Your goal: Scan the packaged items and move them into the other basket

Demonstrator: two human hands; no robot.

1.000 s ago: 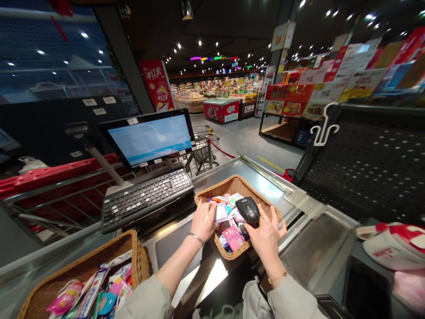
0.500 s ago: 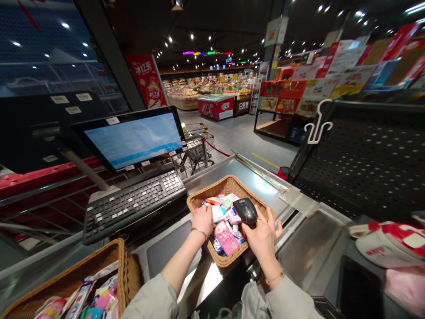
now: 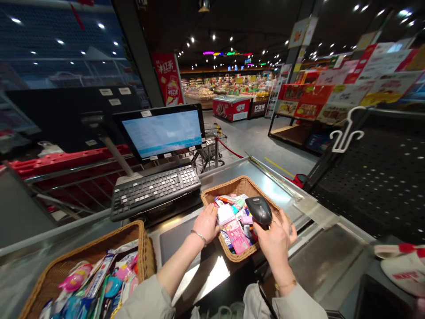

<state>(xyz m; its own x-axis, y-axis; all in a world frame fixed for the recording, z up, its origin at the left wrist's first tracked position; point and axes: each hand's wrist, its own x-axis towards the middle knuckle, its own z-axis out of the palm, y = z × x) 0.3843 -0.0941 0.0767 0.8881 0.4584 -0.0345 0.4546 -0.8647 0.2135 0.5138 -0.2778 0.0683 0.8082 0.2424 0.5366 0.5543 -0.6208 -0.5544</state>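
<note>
My right hand (image 3: 275, 237) grips a black handheld barcode scanner (image 3: 259, 210), holding it just above a wicker basket (image 3: 232, 188). The basket is packed with small retail packets, including a pink box (image 3: 236, 236) and a white packet (image 3: 226, 214). My left hand (image 3: 207, 223) rests at the basket's near side, its fingertips against the white packet. Whether it grips the packet is hidden. A second wicker basket (image 3: 99, 241) at the lower left holds toothbrushes and colourful packaged goods, with neither hand touching it.
A keyboard (image 3: 155, 191) and a monitor (image 3: 162, 131) stand left of the basket on a steel checkout counter (image 3: 265, 184). A black perforated panel (image 3: 368, 177) rises to the right, and a cloth bag (image 3: 403, 268) lies at the right edge. A shopping cart (image 3: 210, 148) stands beyond the counter.
The whole view has swung, shifting the baskets and counter rightward in the picture. The scanner remains in my right hand, and my left hand stays at the basket's near side.
</note>
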